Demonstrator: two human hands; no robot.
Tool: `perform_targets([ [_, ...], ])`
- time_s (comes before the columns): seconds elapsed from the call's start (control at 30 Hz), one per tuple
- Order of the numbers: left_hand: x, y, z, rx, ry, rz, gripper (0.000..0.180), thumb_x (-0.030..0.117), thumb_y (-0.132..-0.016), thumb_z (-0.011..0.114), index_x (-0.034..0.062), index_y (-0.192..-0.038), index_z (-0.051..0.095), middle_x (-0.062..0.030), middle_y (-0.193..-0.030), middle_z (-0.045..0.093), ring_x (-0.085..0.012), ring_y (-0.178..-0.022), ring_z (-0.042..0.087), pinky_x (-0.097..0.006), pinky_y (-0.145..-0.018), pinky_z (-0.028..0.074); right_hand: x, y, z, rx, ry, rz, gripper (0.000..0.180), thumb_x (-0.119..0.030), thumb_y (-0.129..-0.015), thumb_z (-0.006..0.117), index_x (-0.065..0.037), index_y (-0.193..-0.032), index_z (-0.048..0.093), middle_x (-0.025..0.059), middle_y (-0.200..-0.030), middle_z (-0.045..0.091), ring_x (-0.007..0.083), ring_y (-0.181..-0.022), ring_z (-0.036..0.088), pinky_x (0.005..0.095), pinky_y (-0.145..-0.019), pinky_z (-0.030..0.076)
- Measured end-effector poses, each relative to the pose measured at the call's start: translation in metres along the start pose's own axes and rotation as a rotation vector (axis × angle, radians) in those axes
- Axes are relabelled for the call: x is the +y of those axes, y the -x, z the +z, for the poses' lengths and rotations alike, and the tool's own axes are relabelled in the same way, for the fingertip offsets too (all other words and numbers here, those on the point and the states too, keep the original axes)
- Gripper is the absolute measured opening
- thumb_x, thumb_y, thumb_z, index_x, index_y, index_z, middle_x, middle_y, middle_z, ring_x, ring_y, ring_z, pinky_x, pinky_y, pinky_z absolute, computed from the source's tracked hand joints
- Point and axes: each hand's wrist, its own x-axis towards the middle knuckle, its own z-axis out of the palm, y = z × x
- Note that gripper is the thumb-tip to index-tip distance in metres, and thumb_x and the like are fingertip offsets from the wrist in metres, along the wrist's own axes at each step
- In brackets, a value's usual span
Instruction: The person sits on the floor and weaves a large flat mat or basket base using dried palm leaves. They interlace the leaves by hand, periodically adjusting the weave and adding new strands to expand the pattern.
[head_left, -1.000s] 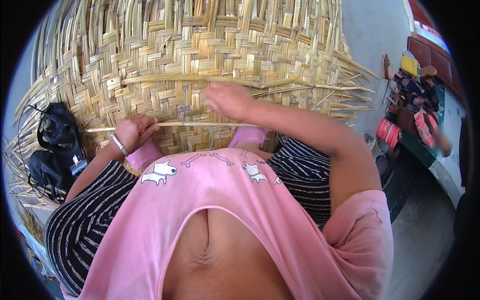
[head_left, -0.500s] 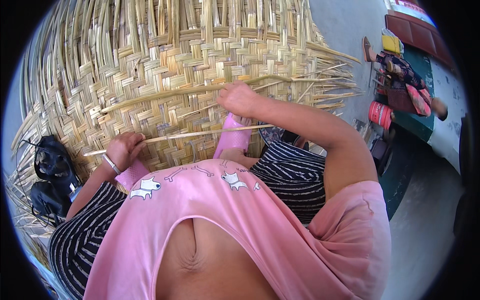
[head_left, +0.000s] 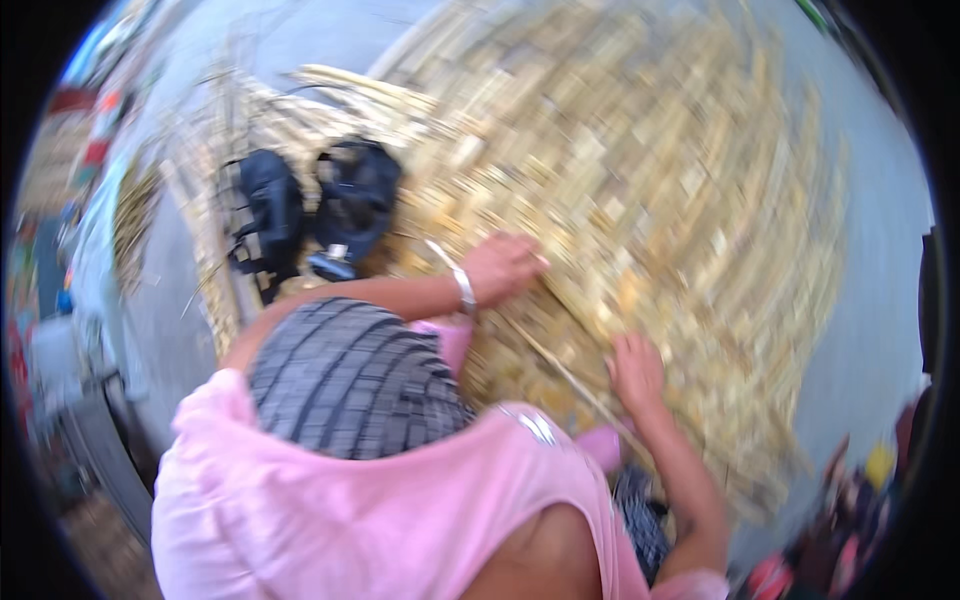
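The view is blurred by motion. A large mat of woven pale strips, perhaps split reed or cane (head_left: 690, 210), spreads on the floor before me. My left hand (head_left: 502, 270), with a silver band at the wrist, rests low over the mat, its fingers bent at the far end of a strip. My right hand (head_left: 636, 372), to the right and nearer, is curled over the same darker strip (head_left: 575, 308), which runs between the hands. A thinner pale strip (head_left: 570, 375) passes under my left hand and slants down toward my right forearm. Exact finger contact is smeared.
Two black bag-like things (head_left: 355, 195) with straps lie left of the mat. Loose strips (head_left: 350, 85) stick out beyond them. A light blue sheet (head_left: 105, 260) and a grey box-like thing (head_left: 95, 440) are at far left. Another person (head_left: 850, 520) is at lower right.
My view has swung left, so the mat appears turned and the black things are nearer the middle. My left hand has moved forward from the thin strip's end to the darker strip.
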Motion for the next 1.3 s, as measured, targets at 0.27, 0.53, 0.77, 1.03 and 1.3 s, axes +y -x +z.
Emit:
perform_targets([
  [0.27,-0.031,0.006,0.028,-0.026,-0.166,-0.007,0.009,0.024,-0.075,0.056,0.0161,-0.072,0.06,0.0014,-0.086,0.06,-0.0183,-0.092,0.055,-0.04,-0.071,0.04,0.004,-0.028,0.001,-0.346,-0.056,-0.088,0.021,-0.019,-0.074,0.062,-0.003,-0.085,0.055,0.0183,-0.087,0.059,0.0371,-0.082,0.059,0.0458,-0.071,0.047],
  [0.53,-0.035,0.08,0.023,0.423,0.028,-0.242,0.024,0.026,-0.083,0.055,0.0152,-0.103,0.059,-0.0062,-0.114,0.057,-0.0218,-0.112,0.05,-0.045,-0.091,0.035,-0.023,-0.075,-0.02,-0.519,-0.114,-0.244,0.031,-0.032,-0.084,0.058,-0.002,-0.092,0.059,0.0218,-0.092,0.062,0.0388,-0.086,0.06,0.0466,-0.073,0.047],
  [0.77,-0.033,0.29,-0.065,0.492,-0.231,-1.404,0.035,0.023,-0.078,0.065,0.013,-0.11,0.055,-0.007,-0.113,0.055,-0.0272,-0.107,0.051,-0.043,-0.09,0.038,-0.086,-0.125,-0.042,-0.305,-0.335,-0.261,0.03,-0.028,-0.083,0.056,-0.002,-0.096,0.061,0.0216,-0.091,0.064,0.0408,-0.084,0.06,0.0462,-0.072,0.047],
  [1.03,-0.024,0.383,-0.045,0.197,0.006,-2.007,0.037,0.033,-0.076,0.067,0.0105,-0.105,0.058,-0.014,-0.107,0.06,-0.0307,-0.103,0.057,-0.042,-0.085,0.046,-0.066,-0.145,0.005,-0.398,-0.347,-0.094,0.031,-0.029,-0.081,0.058,-0.002,-0.094,0.063,0.0223,-0.09,0.065,0.0394,-0.082,0.062,0.0455,-0.07,0.047],
  [1.3,-0.056,0.442,-0.02,1.084,0.407,-1.986,0.022,0.026,-0.083,0.062,0.0034,-0.084,0.06,-0.0097,-0.07,0.062,-0.02,-0.062,0.061,-0.035,-0.062,0.049,-0.014,-0.156,0.06,-0.378,-0.401,-0.028,0.032,-0.03,-0.078,0.059,-0.001,-0.091,0.066,0.0229,-0.089,0.066,0.0379,-0.081,0.064,0.0448,-0.067,0.048],
])
